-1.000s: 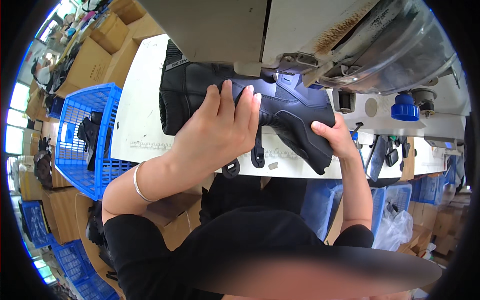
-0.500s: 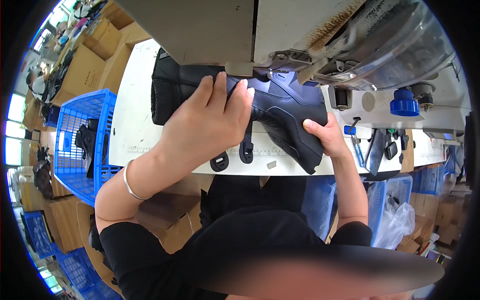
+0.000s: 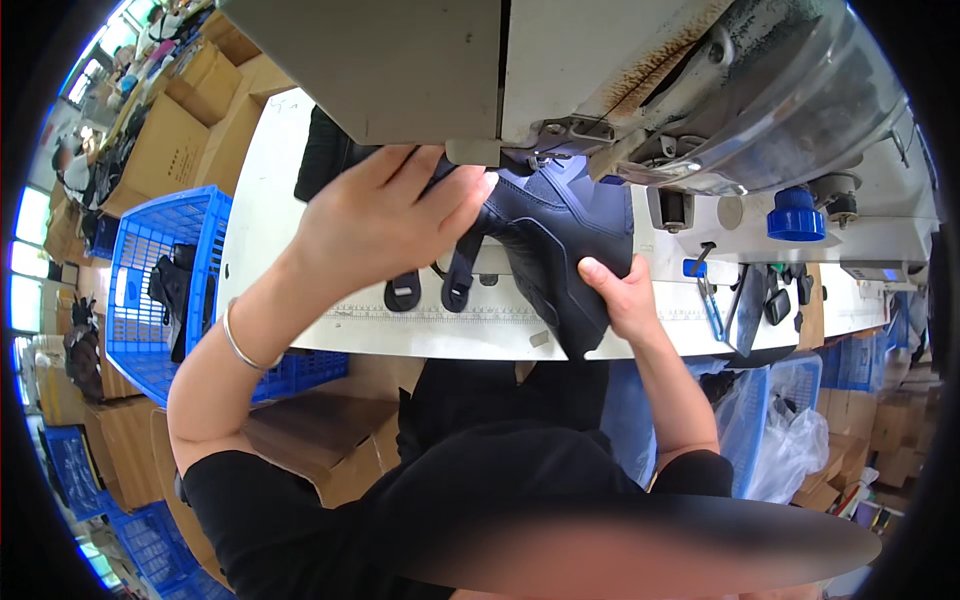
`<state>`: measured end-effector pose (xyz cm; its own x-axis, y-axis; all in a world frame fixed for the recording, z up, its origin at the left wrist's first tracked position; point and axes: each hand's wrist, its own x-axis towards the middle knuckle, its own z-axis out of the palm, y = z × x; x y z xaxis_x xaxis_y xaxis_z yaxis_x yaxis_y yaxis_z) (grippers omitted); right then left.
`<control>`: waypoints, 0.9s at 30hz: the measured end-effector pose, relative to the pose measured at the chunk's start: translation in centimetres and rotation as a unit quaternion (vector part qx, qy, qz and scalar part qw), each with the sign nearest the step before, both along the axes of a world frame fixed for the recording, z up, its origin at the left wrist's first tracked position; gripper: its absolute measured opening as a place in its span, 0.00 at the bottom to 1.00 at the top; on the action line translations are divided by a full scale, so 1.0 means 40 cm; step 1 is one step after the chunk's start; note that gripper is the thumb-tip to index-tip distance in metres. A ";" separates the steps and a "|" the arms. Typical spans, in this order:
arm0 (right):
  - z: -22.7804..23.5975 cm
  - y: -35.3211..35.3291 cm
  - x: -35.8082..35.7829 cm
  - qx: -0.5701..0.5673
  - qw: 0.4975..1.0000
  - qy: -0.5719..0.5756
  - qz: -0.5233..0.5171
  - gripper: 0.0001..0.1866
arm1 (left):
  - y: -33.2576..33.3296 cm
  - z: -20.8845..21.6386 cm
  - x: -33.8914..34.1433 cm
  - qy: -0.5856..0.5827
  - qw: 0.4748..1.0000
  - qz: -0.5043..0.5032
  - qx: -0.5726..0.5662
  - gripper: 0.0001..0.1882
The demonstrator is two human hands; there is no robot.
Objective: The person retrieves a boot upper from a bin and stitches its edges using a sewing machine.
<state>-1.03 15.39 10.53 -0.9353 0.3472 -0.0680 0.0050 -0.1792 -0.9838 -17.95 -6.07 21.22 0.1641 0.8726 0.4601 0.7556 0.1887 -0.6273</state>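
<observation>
A black leather-like sewn piece (image 3: 545, 235), with stitched seams and padded panels, lies under the head of a sewing machine (image 3: 430, 70). My left hand (image 3: 395, 215) grips its left part close to the needle area, fingers bent and pressed together, the thumb hidden. My right hand (image 3: 622, 298) holds the right edge, with the thumb on top and the other fingers underneath. Two short black straps with buckles (image 3: 404, 291) hang from the piece onto the white table (image 3: 470, 335). The machine head hides the piece's far edge and the needle.
A blue plastic basket (image 3: 125, 335) with black pieces stands left of the table. Blue-handled snips (image 3: 713, 310) and small black parts lie at the right, near a blue knob (image 3: 797, 215). Cardboard boxes (image 3: 160, 155) and more blue baskets surround the workplace.
The black piece has shifted left and turned a little, its lower end coming nearer to me. Both hands moved left with it, and my left fingers are more bent.
</observation>
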 end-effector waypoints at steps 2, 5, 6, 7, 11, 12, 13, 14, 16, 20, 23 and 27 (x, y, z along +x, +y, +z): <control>-0.009 -0.029 0.001 0.025 1.000 -0.008 -0.017 0.10 | -0.007 0.003 -0.027 0.006 1.000 -0.012 -0.002 0.14; -0.018 -0.052 0.006 0.028 0.999 0.018 -0.010 0.11 | -0.008 0.003 -0.062 0.046 0.997 -0.064 0.014 0.16; -0.018 -0.050 0.011 0.032 0.999 0.019 -0.010 0.12 | -0.004 0.002 -0.070 0.034 0.997 -0.062 0.017 0.16; -0.017 -0.045 0.015 0.081 0.997 0.007 0.010 0.13 | -0.004 0.001 -0.076 0.046 0.996 -0.073 0.022 0.16; -0.012 -0.027 0.021 0.120 0.992 -0.004 0.050 0.14 | -0.005 -0.001 -0.070 0.054 0.996 -0.069 0.010 0.13; -0.012 -0.027 0.020 0.104 0.994 0.003 0.043 0.14 | -0.003 0.000 -0.067 0.048 0.996 -0.068 0.011 0.13; -0.015 -0.030 0.018 0.088 0.995 0.010 0.036 0.14 | 0.000 0.001 -0.064 0.038 0.997 -0.066 0.017 0.13; -0.017 -0.034 0.016 0.087 0.996 0.011 0.034 0.14 | 0.001 0.004 -0.064 0.034 0.997 -0.067 0.013 0.12; -0.023 -0.041 0.014 0.079 0.996 0.030 0.019 0.15 | 0.001 0.006 -0.063 0.034 0.997 -0.065 0.019 0.13; -0.026 -0.026 0.019 0.061 0.998 0.024 0.022 0.13 | 0.006 -0.004 -0.094 -0.011 0.998 -0.055 0.036 0.13; -0.004 0.013 0.018 0.141 0.983 -0.031 0.117 0.12 | 0.017 -0.011 -0.155 -0.086 0.990 -0.104 0.038 0.12; 0.034 0.049 -0.027 0.519 0.781 0.203 -0.282 0.04 | 0.020 -0.013 -0.189 -0.244 0.967 -0.073 -0.021 0.15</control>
<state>-2.12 17.37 11.91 -0.4854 0.3813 0.7867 -0.1373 0.8554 -0.4994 -25.49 -5.26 20.72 0.0587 0.8760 0.4788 0.9800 0.0408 -0.1947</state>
